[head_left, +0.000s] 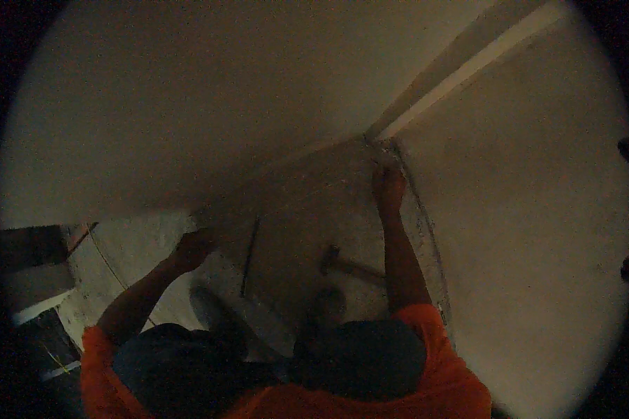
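My right hand [390, 185] reaches down to the foot of the corner where two walls meet. Its fingers are closed, and whatever they hold is too dim to make out. Off to the left, my left hand [194, 250] is held low over the floor near the wall's lower edge. Those fingers look curled together too, on something the darkness hides. A hammer [353, 267] lies on the floor beside my right forearm, its head toward the left. Between my hands a thin dark rod [250, 255] lies on the floor.
A plain wall [189, 105] rises ahead and another wall [524, 209] stands close on my right. A pale vertical strip [461, 77] runs up their corner. My shoes [213, 307] are on the floor. Dark box-like objects [35, 255] and a thin cable [108, 265] are at left.
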`<action>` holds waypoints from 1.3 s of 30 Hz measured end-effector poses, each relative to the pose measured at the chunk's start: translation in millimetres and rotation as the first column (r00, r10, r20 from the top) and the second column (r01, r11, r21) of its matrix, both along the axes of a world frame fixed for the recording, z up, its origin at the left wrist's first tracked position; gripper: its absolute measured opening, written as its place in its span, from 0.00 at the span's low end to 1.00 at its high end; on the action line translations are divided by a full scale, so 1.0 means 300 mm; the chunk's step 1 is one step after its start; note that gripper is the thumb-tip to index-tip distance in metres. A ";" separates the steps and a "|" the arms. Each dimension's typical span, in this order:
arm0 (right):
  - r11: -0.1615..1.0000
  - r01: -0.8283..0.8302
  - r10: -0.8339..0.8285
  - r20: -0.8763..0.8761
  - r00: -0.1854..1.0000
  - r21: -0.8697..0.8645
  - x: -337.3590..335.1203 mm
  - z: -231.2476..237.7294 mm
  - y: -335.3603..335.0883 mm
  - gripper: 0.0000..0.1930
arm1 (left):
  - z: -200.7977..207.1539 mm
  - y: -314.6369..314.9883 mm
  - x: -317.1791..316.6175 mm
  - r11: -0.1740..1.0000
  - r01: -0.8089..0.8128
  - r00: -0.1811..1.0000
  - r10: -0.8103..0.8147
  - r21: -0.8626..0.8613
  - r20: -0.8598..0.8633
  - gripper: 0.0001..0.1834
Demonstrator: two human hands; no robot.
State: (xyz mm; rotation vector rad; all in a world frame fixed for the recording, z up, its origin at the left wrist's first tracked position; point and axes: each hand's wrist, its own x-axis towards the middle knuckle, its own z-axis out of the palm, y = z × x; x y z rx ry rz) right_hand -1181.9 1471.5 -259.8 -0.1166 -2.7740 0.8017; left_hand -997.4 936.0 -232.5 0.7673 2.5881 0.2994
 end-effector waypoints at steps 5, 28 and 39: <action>0.996 -0.010 0.017 0.082 0.997 -0.090 -0.003 0.063 0.016 0.13 | 0.003 0.371 -0.273 0.825 0.549 0.798 -0.565 -0.132 -0.210 0.16; 0.972 -0.225 0.209 0.196 0.958 0.063 0.020 0.153 0.029 0.10 | -0.142 1.312 -0.718 0.696 -0.181 0.966 0.259 0.695 -0.008 0.11; 0.958 -0.193 0.226 0.144 0.963 -0.210 0.049 0.206 0.071 0.13 | -0.083 1.270 -0.713 0.684 -0.147 0.949 0.302 0.714 -0.094 0.08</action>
